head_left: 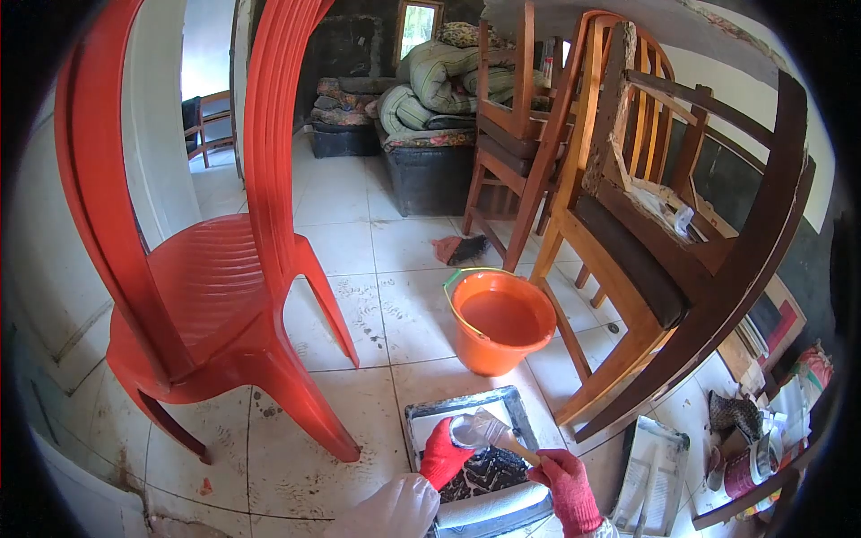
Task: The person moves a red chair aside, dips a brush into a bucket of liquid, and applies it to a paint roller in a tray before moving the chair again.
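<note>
1. The left hand (447, 455), in a red glove, is curling its fingers round a small cup (462, 433)
2. The right hand (571, 490), in a red glove too, is gripping the handle of a paintbrush (513, 443)
3. The brush hairs are pointing at the cup's mouth; I cannot tell if they are going inside
4. A red chair (208, 260) is standing on the left, and wooden chairs (632, 260) are standing on the right
5. An orange bucket (491, 357) is sitting past the hands, near the wooden chairs
6. A black tray (513, 401) is lying right under the cup and brush, and a white roller (493, 506) is resting on its near side, between the hands
</note>
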`<state>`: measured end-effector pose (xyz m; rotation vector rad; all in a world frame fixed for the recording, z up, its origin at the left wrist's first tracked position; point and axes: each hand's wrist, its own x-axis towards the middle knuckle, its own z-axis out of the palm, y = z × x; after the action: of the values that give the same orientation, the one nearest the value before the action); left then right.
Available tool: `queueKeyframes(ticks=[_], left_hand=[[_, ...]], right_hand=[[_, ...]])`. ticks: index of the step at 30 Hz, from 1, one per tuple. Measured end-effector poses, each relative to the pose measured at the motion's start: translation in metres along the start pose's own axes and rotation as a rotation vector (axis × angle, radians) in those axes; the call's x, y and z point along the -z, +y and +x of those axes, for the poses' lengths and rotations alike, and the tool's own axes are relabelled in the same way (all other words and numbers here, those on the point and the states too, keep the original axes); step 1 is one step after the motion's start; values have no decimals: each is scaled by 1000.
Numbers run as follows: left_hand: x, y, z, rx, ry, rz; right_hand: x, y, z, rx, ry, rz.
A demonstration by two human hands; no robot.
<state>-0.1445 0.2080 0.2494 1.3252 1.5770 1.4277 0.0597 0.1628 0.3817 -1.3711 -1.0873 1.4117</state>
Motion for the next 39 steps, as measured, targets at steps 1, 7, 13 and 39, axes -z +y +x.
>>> queueKeyframes(ticks=[1, 7, 13, 39], left_hand=[[0, -1, 0, -20, 19, 7], [7, -18, -7, 26, 89, 15], [37, -6, -14, -1, 117, -92], [86, 39, -24, 47, 162, -142]], right_hand=[[2, 5, 3, -14, 6, 66], [8, 49, 39, 61, 88, 53], [1, 118, 103, 495, 310, -640], [-84, 167, 62, 695, -114, -1102]])
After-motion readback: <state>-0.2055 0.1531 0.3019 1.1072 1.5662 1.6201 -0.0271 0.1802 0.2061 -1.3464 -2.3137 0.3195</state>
